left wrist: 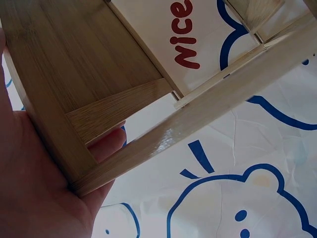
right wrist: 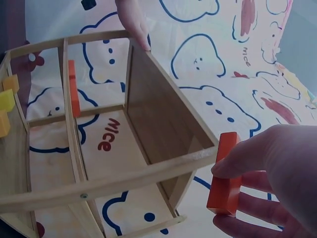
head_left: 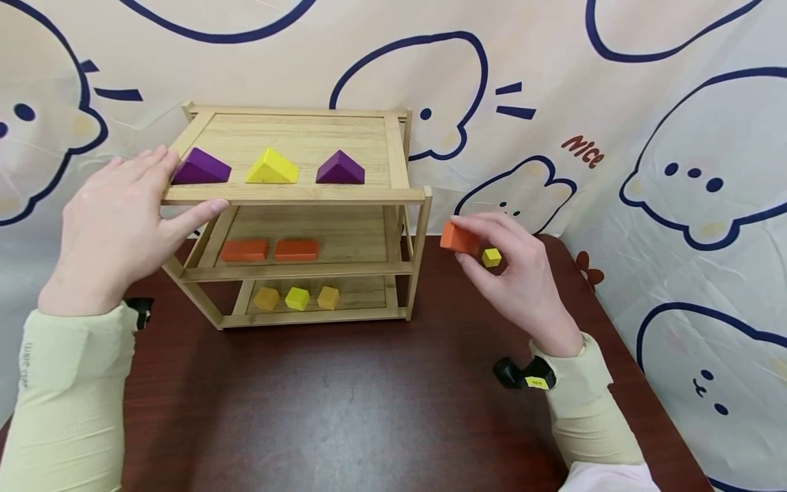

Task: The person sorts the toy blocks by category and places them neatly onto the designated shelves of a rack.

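At the front left corner of a three-tier wooden shelf (head_left: pixel 295 270), my left hand (head_left: pixel 113 222) holds the frame, thumb along the front edge and fingers along the side. From below, the left wrist view shows the palm against that corner and a fingertip past the side rail (left wrist: pixel 148 146). My right hand (head_left: pixel 519 270) pinches an orange rectangular block (head_left: pixel 460 238) between thumb and fingers, in the air right of the shelf. In the right wrist view the orange block (right wrist: pixel 227 178) stands on end beside the shelf's corner, the thumb across its face.
Along the top tier stand a yellow triangular block (head_left: pixel 272 167) and two purple ones (head_left: pixel 203 167). Two orange blocks (head_left: pixel 244 251) lie on the middle tier, three yellowish cubes (head_left: pixel 298 298) on the bottom. A small yellow cube (head_left: pixel 491 257) sits behind my right hand on the dark table (head_left: pixel 344 403).
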Demonstrator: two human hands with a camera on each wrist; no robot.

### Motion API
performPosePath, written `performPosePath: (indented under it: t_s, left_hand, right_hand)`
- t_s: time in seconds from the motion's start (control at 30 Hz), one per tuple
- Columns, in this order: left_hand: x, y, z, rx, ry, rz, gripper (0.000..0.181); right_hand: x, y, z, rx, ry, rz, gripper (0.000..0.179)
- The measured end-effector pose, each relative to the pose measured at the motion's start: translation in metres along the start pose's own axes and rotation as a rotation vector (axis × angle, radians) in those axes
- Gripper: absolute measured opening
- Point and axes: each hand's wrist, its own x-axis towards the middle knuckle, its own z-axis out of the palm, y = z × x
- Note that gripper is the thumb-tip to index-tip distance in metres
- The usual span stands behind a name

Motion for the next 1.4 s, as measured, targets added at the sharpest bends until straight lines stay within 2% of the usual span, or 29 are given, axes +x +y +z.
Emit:
performPosePath:
  t_s: [0.4,0.97,1.4]
  left_hand:
    - [0.000,-0.001,0.001,-0.009,0.039,0.023,0.096]
    - [0.000,0.000,0.000,-0.012,0.035,0.023,0.096]
    - [-0.001,-0.001,0.001,-0.006,0.043,0.022,0.096]
  right_hand:
    - [-0.002,-0.008,0.011,0.072,-0.061,-0.049,0.050]
    - [-0.006,-0.019,0.024,0.122,-0.160,-0.064,0.051]
    - [-0.008,-0.020,0.033,0.157,-0.194,-0.075,0.050]
